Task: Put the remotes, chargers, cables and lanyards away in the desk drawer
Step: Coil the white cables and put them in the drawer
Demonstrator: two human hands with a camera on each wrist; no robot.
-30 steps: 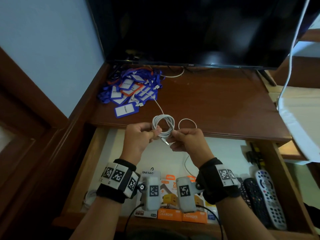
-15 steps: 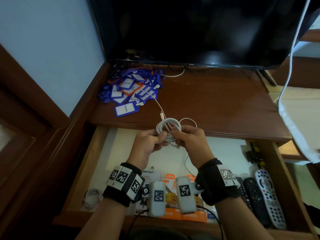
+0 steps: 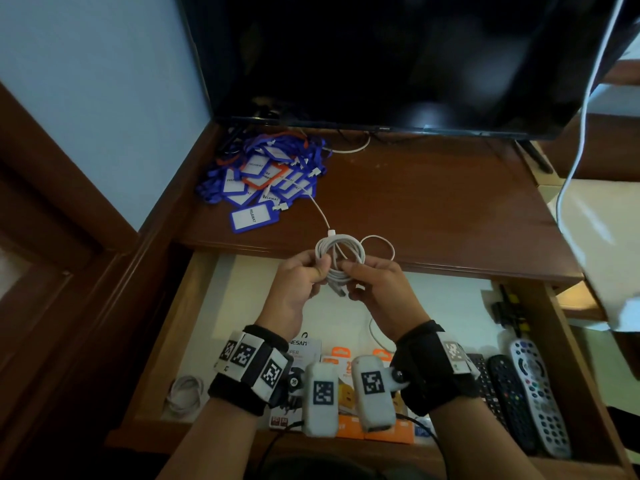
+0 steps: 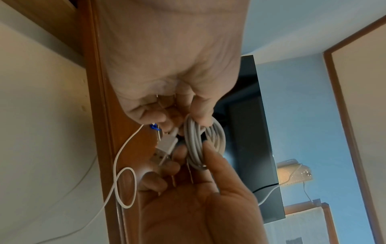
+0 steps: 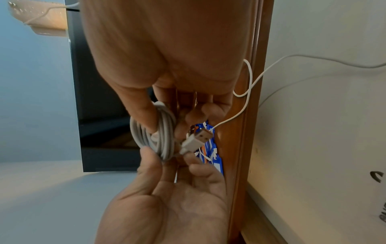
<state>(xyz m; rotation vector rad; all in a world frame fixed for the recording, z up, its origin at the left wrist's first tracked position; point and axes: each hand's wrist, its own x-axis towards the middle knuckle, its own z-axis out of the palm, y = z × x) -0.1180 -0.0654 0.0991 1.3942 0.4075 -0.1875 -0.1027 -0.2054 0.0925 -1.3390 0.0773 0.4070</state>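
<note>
A white cable [image 3: 341,249] wound into a coil hangs over the desk's front edge, above the open drawer [image 3: 221,306]. My left hand [image 3: 320,268] pinches the coil's left side and my right hand [image 3: 349,271] pinches its right side. The USB plug [image 3: 337,289] hangs below between them. In the left wrist view the left hand [image 4: 188,122] grips the coil [image 4: 202,140] from above, with the right hand [image 4: 196,153] below. In the right wrist view the right hand [image 5: 167,122] holds the coil [image 5: 154,133] beside the plug [image 5: 196,139].
Blue lanyards with badge holders [image 3: 266,174] lie in a pile at the desk's back left, under the TV [image 3: 381,64]. A thin white lead [image 3: 318,209] runs from them to the coil. The drawer holds remotes [image 3: 533,393], charger boxes [image 3: 346,396] and another coiled cable [image 3: 185,394].
Both hands have drawn closer together on the coil and shifted slightly right. The loose lead on the desk has shortened, and a small connector now shows just behind the coil.
</note>
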